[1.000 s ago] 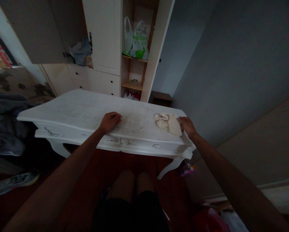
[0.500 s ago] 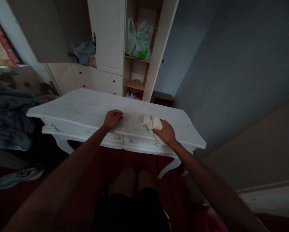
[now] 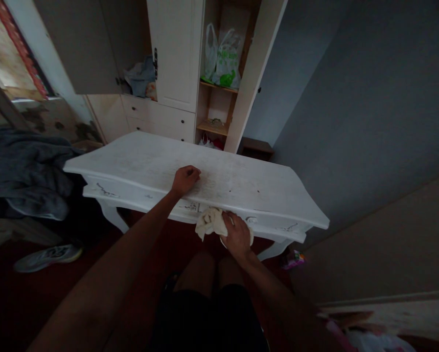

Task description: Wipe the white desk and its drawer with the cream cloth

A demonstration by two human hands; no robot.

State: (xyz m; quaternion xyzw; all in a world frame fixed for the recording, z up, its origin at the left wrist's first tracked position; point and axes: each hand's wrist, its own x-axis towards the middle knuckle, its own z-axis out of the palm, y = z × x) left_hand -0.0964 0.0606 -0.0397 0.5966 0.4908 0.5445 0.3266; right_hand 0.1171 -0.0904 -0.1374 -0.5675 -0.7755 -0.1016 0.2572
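One white counter [image 3: 142, 161], top scuffed and smudged, front face with dark painted scrollwork.

One cream cloth [image 3: 209, 222], bunched, off the top and pressed to the front face of the counter just under its edge, near the middle.

Two hands in view, both the wearer's own.
- Right hand [image 3: 237, 238]: fingers clenched around the cloth, loose end hanging out to the left.
- Left hand [image 3: 185, 178]: set on the counter top near the front edge, fingers curled into a loose fist, grasping nothing, just above and left of the cloth.

Behind: one wardrobe [image 3: 177, 54], with two plastic bags [image 3: 222, 58] on an open shelf.

At left: one dark heap of fabric [image 3: 24, 168], and one grey shoe [image 3: 48, 254] on the floor.
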